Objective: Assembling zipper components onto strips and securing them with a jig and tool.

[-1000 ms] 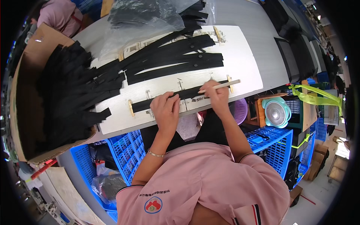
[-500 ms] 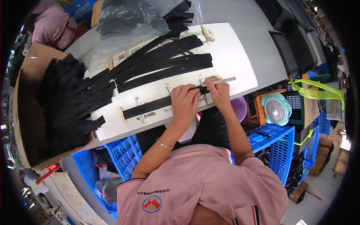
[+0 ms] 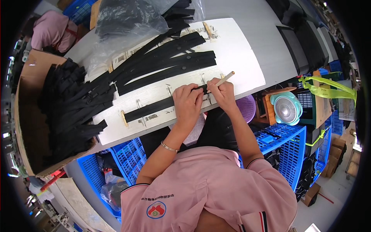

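The left hand lay over a flat black fabric strip on the white rectangular board, any pinch by its fingers indiscernible; the fingers of the right hand gripped a slender pale stick. Slack left-hand pressure could have let the strip skew beneath the stick.

A teal fan stands beside a wooden frame, a purple basket to its left. A lime strap hangs to the right. Below the fan sits a blue crate. At far right, brown cartons are stacked on the floor. At upper left, 1 person in pink is near a blue bin.
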A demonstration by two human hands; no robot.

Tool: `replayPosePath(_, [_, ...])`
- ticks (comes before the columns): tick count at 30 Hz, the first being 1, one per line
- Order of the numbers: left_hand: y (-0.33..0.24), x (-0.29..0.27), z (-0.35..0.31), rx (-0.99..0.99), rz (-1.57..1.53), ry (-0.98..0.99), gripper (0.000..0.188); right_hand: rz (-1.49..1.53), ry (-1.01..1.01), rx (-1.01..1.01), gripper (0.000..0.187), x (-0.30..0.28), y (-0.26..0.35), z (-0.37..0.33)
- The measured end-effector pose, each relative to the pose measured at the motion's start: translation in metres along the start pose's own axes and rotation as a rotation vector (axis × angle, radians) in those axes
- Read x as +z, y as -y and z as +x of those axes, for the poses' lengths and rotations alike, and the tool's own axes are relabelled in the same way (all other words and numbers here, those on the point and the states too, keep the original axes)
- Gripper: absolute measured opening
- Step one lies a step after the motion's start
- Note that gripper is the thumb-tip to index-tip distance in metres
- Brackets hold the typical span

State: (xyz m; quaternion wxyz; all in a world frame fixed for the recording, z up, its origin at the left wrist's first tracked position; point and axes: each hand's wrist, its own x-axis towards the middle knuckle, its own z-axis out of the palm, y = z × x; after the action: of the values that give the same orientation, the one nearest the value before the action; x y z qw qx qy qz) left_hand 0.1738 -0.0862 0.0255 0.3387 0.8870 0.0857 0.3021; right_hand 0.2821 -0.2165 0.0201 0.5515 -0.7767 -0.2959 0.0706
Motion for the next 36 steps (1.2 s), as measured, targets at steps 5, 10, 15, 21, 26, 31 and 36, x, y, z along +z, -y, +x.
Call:
replayPosePath(5, [0.004,-0.003,-0.001,-0.005,0.008,-0.024,0.015,-0.116,0.032,-0.082,0.028,0.005,-0.002,0.005])
replayPosePath(10, [-0.008,-0.012,-0.017,-0.043,0.223,0.086,0.035,0.035,-0.007,0.044,0.029,-0.002,0.002,-0.004])
replayPosePath(15, [0.006,-0.016,-0.021,-0.112,0.206,0.19,0.051,0.144,-0.159,0.061,0.028,0.0,0.008,-0.011])
replayPosePath(21, [0.048,0.007,0.047,-0.065,0.243,0.144,0.058,0.224,-0.276,0.145,0.028,0.006,0.01,-0.01])
replayPosePath(26, [0.059,-0.004,0.055,-0.134,-0.059,0.09,0.047,0.202,-0.26,0.162,0.028,0.008,0.008,-0.008])
replayPosePath(31, [0.104,-0.085,0.015,-0.143,0.21,-0.049,0.041,0.206,-0.24,0.153,0.028,0.009,0.009,-0.005])
replayPosePath(36, [0.171,-0.184,-0.009,-0.284,0.665,-0.117,0.049,0.206,-0.23,0.14,0.028,0.007,0.009,-0.005])
